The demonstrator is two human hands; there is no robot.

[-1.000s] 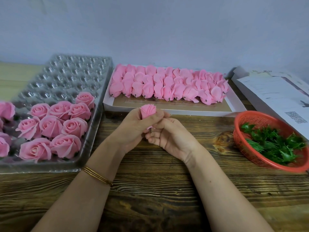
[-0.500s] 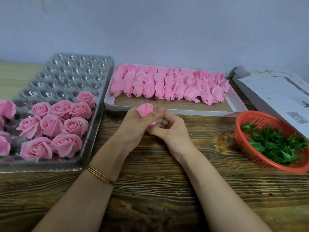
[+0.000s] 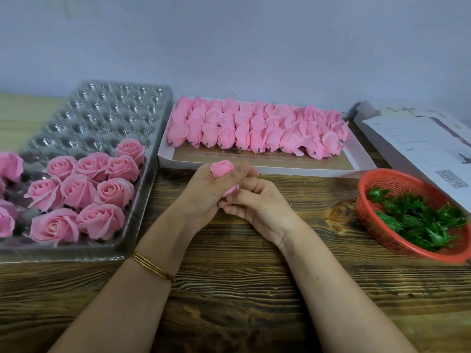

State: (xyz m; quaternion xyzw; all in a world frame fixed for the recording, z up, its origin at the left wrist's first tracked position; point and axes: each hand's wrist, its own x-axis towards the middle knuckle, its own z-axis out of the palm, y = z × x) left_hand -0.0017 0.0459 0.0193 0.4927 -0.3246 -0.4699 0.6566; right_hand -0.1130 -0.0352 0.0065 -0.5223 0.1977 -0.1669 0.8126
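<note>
Left hand (image 3: 204, 192) grips pink rosebud (image 3: 222, 168), right hand (image 3: 257, 202) pinches its base, over wooden tabletop (image 3: 229, 289).

On the desk (image 3: 229, 289), a moulded tray (image 3: 102, 110) lies at the left, with roses (image 3: 79, 189) in its near cups. To its right and further back, a flat box (image 3: 280, 171) holds rows of folded flowers (image 3: 254, 131). A basket (image 3: 377, 179) of leaves (image 3: 418, 220) sits at the right, with papers (image 3: 420, 143) behind it. The left hand (image 3: 204, 192) and right hand (image 3: 257, 202) meet before the box, a bud (image 3: 222, 168) between them.

Rough-grained dark wood table (image 3: 229, 276), glossy clear plastic tray (image 3: 107, 115), matt pink rosebud (image 3: 222, 168), red plastic basket (image 3: 377, 184)
</note>
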